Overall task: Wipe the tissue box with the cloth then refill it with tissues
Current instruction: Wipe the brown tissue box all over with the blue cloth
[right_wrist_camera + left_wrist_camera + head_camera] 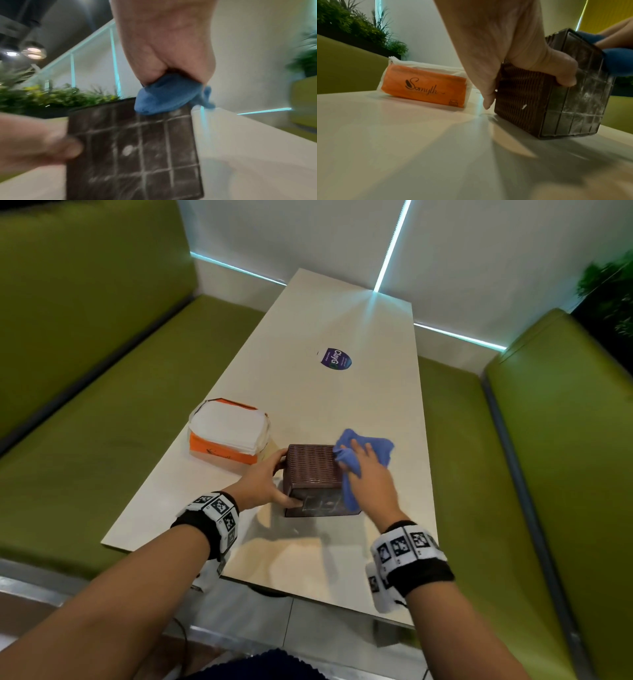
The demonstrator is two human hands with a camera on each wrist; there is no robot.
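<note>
A dark brown woven tissue box [313, 474] lies on its side on the pale table [342, 412], its dusty gridded bottom [137, 151] facing me. My left hand [270, 481] grips the box [547, 101] at its left side, thumb on the near face. My right hand [366, 470] presses a blue cloth [352, 460] against the box's upper right edge; the cloth [164, 97] bunches under the palm. An orange pack of white tissues [229, 433] sits to the left of the box, the pack [423, 86] lying flat.
A round purple sticker [335, 358] lies on the table farther back. Green bench seats [120, 422] flank the table on both sides, and a white wall with lit strips stands behind. Plants [351, 27] line the ledge behind a bench.
</note>
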